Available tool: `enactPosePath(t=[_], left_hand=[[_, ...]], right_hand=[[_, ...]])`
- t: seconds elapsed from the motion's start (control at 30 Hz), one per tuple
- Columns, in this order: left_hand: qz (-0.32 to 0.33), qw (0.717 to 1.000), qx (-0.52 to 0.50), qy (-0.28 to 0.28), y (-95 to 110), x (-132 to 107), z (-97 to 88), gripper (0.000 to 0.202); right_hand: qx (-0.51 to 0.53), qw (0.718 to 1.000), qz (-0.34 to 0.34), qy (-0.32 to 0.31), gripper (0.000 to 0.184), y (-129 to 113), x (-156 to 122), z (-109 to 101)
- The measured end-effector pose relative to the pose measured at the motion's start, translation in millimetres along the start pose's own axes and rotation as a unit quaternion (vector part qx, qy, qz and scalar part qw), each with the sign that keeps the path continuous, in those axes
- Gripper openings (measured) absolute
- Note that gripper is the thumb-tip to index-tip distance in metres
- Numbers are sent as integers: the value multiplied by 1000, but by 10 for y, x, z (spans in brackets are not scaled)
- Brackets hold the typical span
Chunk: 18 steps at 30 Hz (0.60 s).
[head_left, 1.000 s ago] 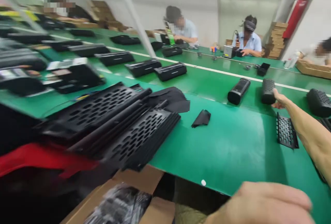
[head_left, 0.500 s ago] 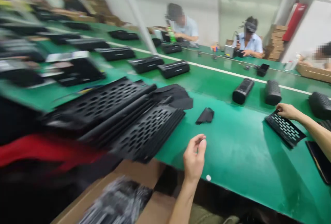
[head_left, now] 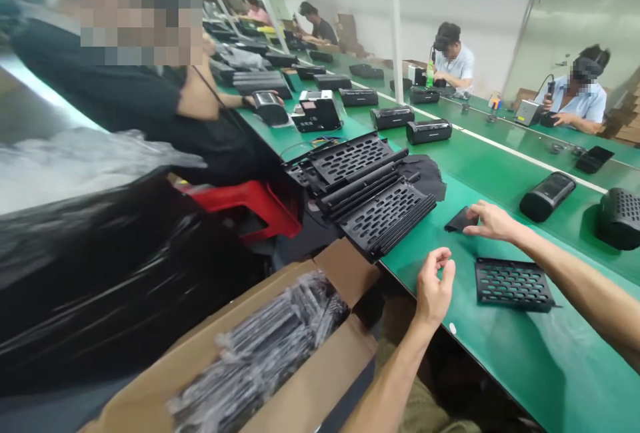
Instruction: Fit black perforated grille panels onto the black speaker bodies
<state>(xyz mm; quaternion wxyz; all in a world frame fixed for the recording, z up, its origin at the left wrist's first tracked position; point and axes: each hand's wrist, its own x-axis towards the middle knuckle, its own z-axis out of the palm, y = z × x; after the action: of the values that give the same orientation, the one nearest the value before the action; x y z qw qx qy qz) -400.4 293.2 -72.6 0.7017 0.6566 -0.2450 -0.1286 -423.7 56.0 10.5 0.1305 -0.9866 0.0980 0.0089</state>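
Note:
My right hand (head_left: 493, 221) reaches across the table to a small piece of black cloth (head_left: 456, 220), its thumb and forefinger closed about the right end. The cloth still lies on the green tabletop. My left hand (head_left: 435, 290) hovers near the table's front edge, fingers loosely curled, thumb apart and nothing in it. Below my right forearm lies a single black perforated panel (head_left: 515, 283) with slotted holes, touched by neither hand. A stack of similar black panels (head_left: 387, 216) sits to the left, with a larger black cloth (head_left: 425, 176) behind it.
An open cardboard box (head_left: 347, 270) of plastic-wrapped parts stands below the table edge. A red stool (head_left: 250, 203) and a black plastic bag (head_left: 125, 266) are at left, beside a co-worker. Black speaker-like units (head_left: 547, 194) stand along the table. Other people work across it.
My right hand has let go of the perforated panel, now flat on the table, and moved left to the small cloth. The view has swung left. My left hand stays empty.

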Motion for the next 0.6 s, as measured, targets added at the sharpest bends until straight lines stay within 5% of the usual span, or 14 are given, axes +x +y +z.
enactPosePath(t=[0.17,0.33,0.43,0.53,0.6], left_hand=[[1,999,-29,29,-16,-3,-3,32],[95,993,-21,62,295,187,17,69],[89,995,-33,-11,520,439,48,91],[14,986,-73,-147,641,612,109,50],[-18,978,-93,-186,684,630,165,33]], right_hand=[[-2,999,8,39,14,27,117,-18],[105,994,-27,-7,21,-127,-292,-505],[260,961,-56,-74,19,-223,-576,-727],[395,914,-14,-88,17,-226,-773,-689],[492,867,47,-66,24,-189,-868,-552]])
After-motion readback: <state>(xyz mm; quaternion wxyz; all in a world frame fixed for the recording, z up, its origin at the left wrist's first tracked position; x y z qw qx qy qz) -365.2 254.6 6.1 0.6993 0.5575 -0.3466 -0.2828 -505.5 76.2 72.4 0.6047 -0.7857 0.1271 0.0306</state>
